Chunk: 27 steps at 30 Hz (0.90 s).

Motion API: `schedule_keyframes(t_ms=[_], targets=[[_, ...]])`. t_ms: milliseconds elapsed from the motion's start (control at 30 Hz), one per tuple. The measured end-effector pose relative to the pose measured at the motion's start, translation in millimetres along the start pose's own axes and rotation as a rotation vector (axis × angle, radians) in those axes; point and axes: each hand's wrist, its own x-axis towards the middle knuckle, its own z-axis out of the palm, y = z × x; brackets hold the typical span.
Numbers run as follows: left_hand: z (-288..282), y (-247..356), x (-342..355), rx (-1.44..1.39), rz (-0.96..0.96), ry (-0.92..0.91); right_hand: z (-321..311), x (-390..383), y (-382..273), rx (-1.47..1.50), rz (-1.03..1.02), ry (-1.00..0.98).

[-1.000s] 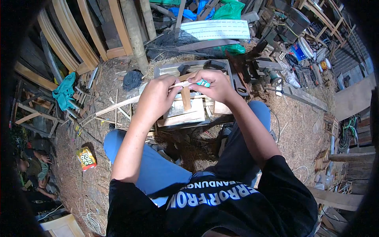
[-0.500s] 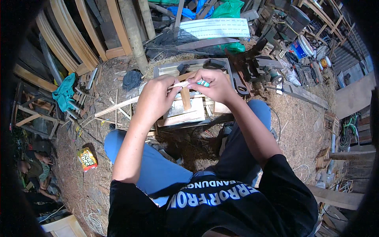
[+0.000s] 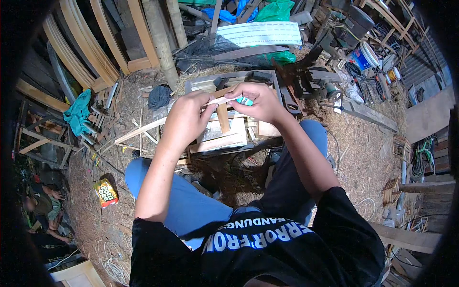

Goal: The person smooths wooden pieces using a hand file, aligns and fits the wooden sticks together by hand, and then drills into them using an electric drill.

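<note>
Above the low workbench (image 3: 187,87), both my hands meet over a small pale strip (image 3: 221,100), thin and cream-coloured. My left hand (image 3: 187,112) pinches its left end between thumb and fingers. The other end is in the fingertips of my right hand (image 3: 258,103), which also has a small teal item (image 3: 245,101) tucked against the palm; its kind is partly hidden by my fingers. Just below the strip, a narrow brown piece of wood (image 3: 223,119) lies over a light wooden block (image 3: 224,142) on the bench.
A long thin wooden strip (image 3: 141,130) reaches left from the bench. A handsaw (image 3: 290,106) rests at its right side, near a dark metal machine (image 3: 330,88). A yellow-red snack packet (image 3: 105,193) lies on the sawdust-covered ground. Another person (image 3: 48,208) sits at the far left.
My hands stay in nearly the same place with the strip between them. A little more of the teal item shows in my right hand.
</note>
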Motion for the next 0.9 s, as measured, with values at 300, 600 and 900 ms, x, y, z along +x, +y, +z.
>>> schedule_keyframes(t_ms=[300,600,900], targets=[[-0.5,2.2,1.6,0.013,-0.022,-0.033,-0.1,-1.6,8.4,-0.064,-0.003,0.007],[0.9,3.9,-0.2,0.059,-0.023,-0.024,1.4,-0.9,1.0,-0.106,-0.01,0.028],[3.8,3.5,1.7,0.087,0.005,-0.026,-0.3,-3.5,12.1,0.004,-0.033,0.069]])
